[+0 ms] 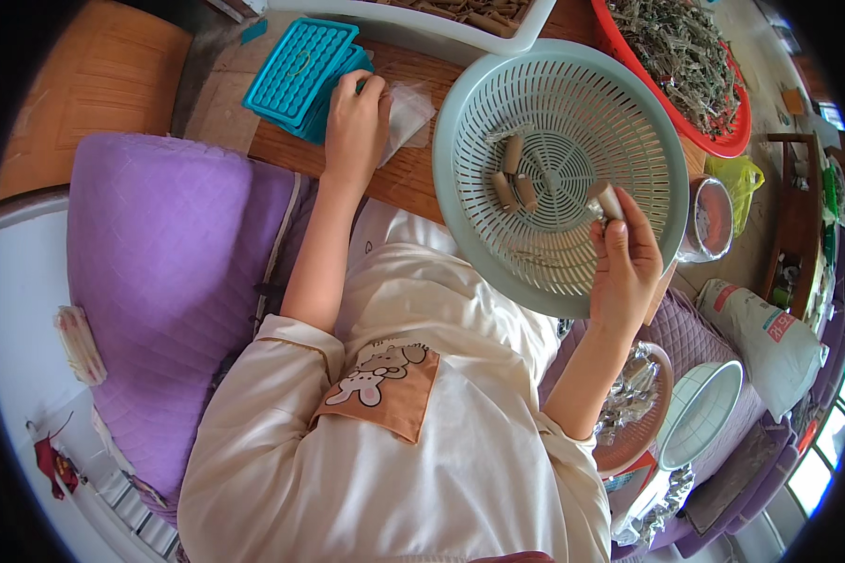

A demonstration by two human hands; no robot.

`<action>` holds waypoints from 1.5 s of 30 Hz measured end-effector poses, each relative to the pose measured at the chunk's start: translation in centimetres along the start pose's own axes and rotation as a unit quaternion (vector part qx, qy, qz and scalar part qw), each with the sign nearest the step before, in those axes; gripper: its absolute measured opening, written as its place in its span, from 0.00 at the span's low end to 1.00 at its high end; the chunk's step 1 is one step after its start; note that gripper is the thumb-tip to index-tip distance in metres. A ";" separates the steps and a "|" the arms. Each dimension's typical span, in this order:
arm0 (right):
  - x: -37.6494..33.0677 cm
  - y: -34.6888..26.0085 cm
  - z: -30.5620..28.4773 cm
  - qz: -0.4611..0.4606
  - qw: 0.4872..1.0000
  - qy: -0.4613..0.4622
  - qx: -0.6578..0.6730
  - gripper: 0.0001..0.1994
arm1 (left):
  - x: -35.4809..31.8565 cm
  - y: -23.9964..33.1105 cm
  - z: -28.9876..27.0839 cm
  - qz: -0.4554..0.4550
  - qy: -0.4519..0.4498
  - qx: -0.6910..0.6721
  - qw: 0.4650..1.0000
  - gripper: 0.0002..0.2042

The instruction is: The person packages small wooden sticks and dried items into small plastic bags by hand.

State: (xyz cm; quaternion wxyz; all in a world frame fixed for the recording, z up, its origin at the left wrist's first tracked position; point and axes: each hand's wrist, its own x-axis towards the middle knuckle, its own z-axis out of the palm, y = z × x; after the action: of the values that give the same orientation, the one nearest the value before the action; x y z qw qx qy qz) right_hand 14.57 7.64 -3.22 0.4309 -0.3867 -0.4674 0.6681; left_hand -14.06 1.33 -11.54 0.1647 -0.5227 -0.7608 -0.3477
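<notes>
The purple quilted sofa (160, 310) suggests a home.

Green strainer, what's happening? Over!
Right fingers: holding brown roll over strainer. Left fingers: beside teal trays, grip unclear. Three more rolls inside strainer; clear plastic by left fingers.

– Any way into the colander (551, 188)?
– Open over the far half; blocked near right by the right hand (626, 265).
– And beyond?
– Walled off by white bin (422, 28) far left, red basin (729, 144) far right.
</notes>
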 end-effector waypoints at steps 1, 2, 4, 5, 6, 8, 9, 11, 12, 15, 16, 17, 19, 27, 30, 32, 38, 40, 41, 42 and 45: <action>0.1 -0.1 0.1 -0.012 1.000 0.027 0.003 0.16 | 0.1 0.2 -0.2 -0.008 0.002 0.002 1.000 0.04; 0.2 -0.3 0.3 -0.021 0.999 0.040 0.012 0.16 | 0.2 0.5 -0.5 -0.009 0.001 0.003 1.000 0.04; 0.4 -0.3 0.0 -0.041 0.998 0.037 0.001 0.16 | 0.3 1.0 -1.0 -0.179 -0.053 -0.132 0.974 0.06; 0.5 -0.3 -0.1 -0.063 0.997 0.034 -0.011 0.15 | 0.5 1.3 -1.5 -0.179 -0.054 -0.132 0.973 0.06; 0.5 -0.4 0.0 -0.062 0.997 0.034 -0.011 0.15 | 0.7 1.6 -2.2 -0.218 -0.083 -0.187 0.954 0.07; 0.3 -1.0 0.8 -0.130 0.984 0.064 -0.104 0.15 | 1.0 2.3 -3.7 -0.270 -0.125 -0.302 0.906 0.11; 0.1 -1.4 1.3 -0.130 0.984 0.064 -0.104 0.15 | 1.0 3.0 -4.5 -0.270 -0.126 -0.302 0.905 0.11; -0.7 -2.4 2.5 -0.265 0.945 0.024 -0.189 0.14 | 1.4 5.5 -6.8 -0.287 -0.232 -0.378 0.849 0.11; -0.7 -2.5 2.8 -0.332 0.918 0.026 -0.216 0.14 | 1.4 6.6 -7.5 -0.311 -0.260 -0.438 0.802 0.13; -0.5 -3.5 4.1 -0.451 0.850 -0.046 -0.267 0.15 | 1.6 9.2 -9.6 -0.293 -0.340 -0.456 0.769 0.13; -0.3 -3.7 4.8 -0.469 0.838 -0.056 -0.274 0.15 | 1.6 9.7 -9.9 -0.283 -0.354 -0.446 0.772 0.14; -0.3 -4.1 5.2 -0.468 0.838 -0.056 -0.275 0.15 | 1.6 10.2 -10.2 -0.284 -0.354 -0.446 0.771 0.14; -0.3 -4.8 5.7 -0.501 0.787 -0.101 -0.347 0.14 | 1.5 11.1 -10.7 -0.263 -0.380 -0.430 0.775 0.14; -0.6 -4.7 4.9 -0.384 0.820 -0.133 -0.402 0.13 | 1.4 12.5 -10.7 -0.223 -0.387 -0.408 0.797 0.15; -0.7 -4.8 4.6 -0.284 0.859 -0.148 -0.399 0.12 | 1.4 12.8 -10.3 -0.197 -0.384 -0.375 0.821 0.17; -0.7 -5.2 4.5 -0.213 0.872 -0.169 -0.407 0.11 | 1.1 12.8 -9.8 -0.186 -0.379 -0.367 0.829 0.19; 0.1 -5.6 3.8 -0.123 0.883 -0.209 -0.402 0.11 | -0.8 12.6 -7.4 -0.178 -0.361 -0.479 0.780 0.18; 0.2 -6.1 3.6 -0.110 0.873 -0.217 -0.422 0.11 | -1.2 12.8 -7.0 -0.208 -0.358 -0.548 0.727 0.18; 0.2 -6.3 3.6 -0.097 0.863 -0.227 -0.440 0.11 | -1.2 13.1 -6.9 -0.207 -0.360 -0.548 0.726 0.18; 0.1 -6.5 3.6 -0.096 0.864 -0.225 -0.441 0.11 | -1.1 13.3 -6.8 -0.201 -0.365 -0.545 0.727 0.18; -0.2 -6.3 3.8 -0.028 0.882 -0.217 -0.417 0.11 | -0.6 13.7 -6.9 -0.191 -0.396 -0.523 0.730 0.17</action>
State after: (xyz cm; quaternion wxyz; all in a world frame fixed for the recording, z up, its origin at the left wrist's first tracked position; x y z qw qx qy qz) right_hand 12.48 7.55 3.86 0.1364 -0.3628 -0.7950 0.4667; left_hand -2.17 -1.00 -2.15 -0.5206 -0.4602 -0.5387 -0.4764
